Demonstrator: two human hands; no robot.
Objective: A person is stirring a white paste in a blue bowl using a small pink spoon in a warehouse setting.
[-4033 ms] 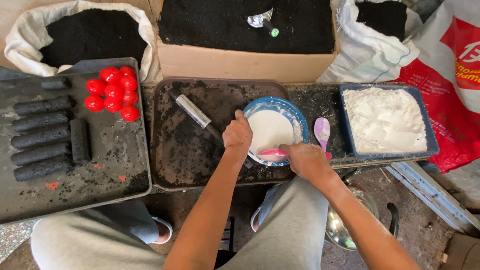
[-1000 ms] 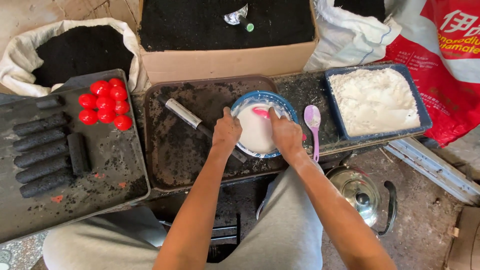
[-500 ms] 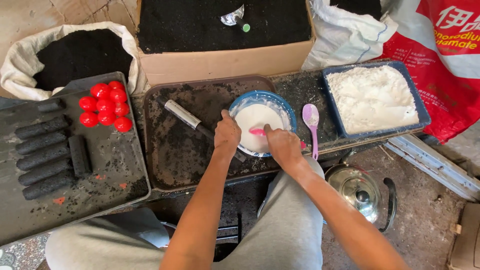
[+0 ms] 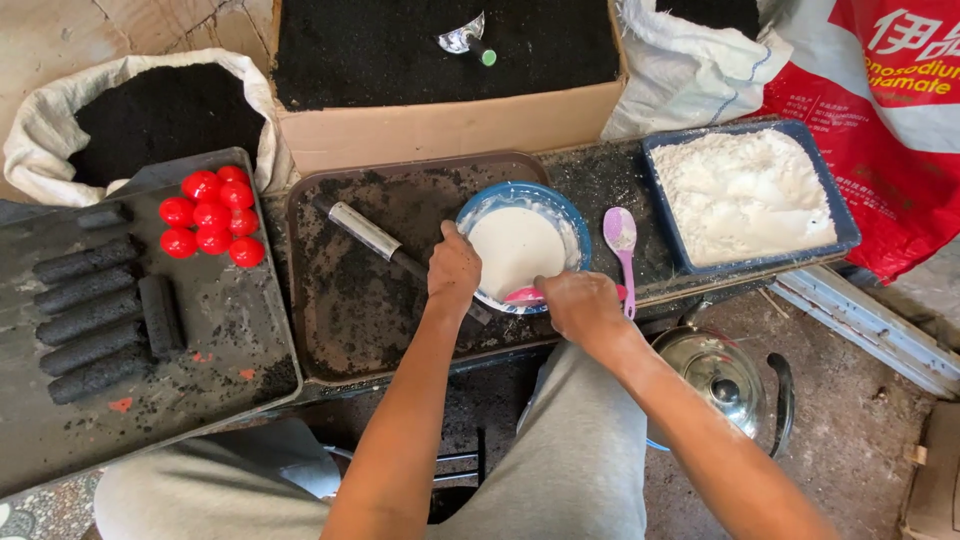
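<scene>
Two hands work at one blue bowl (image 4: 524, 196) of white batter, which sits on the right part of a dark brown tray (image 4: 350, 300) dusted with black powder. The left hand (image 4: 454, 272) is closed on the bowl's near-left rim, fingers curled over the edge. The right hand (image 4: 580, 302) is at the bowl's near-right rim, closed around a pink utensil (image 4: 524, 295) whose end lies in the white mix just inside the near edge.

Just right of the bowl, a lilac spoon (image 4: 621, 240) lies with its scoop pointing away from the person. Left of the bowl, a metal tube (image 4: 366, 230) with a dark rod lies slantwise on the brown tray, the rod's end running under the left hand.

Further right of the bowl stands a blue tub (image 4: 822, 178) heaped with white flour, and beyond that a red printed sack (image 4: 890, 130). Behind the bowl, a cardboard box (image 4: 450, 125) holds black powder, with a small shiny scoop (image 4: 462, 38) lying on top. A white sack (image 4: 690, 75) stands behind and to the right of the bowl.

Well left of the bowl lies a grey tray (image 4: 150, 400) carrying a cluster of red balls (image 4: 210, 213) and a row of black pressed sticks (image 4: 88, 318). Behind that, an open white bag (image 4: 40, 130) holds more black powder.

Below and to the right of the bowl, near the person's grey-trousered knee (image 4: 580, 450), a steel kettle (image 4: 715, 375) stands on the ground.
</scene>
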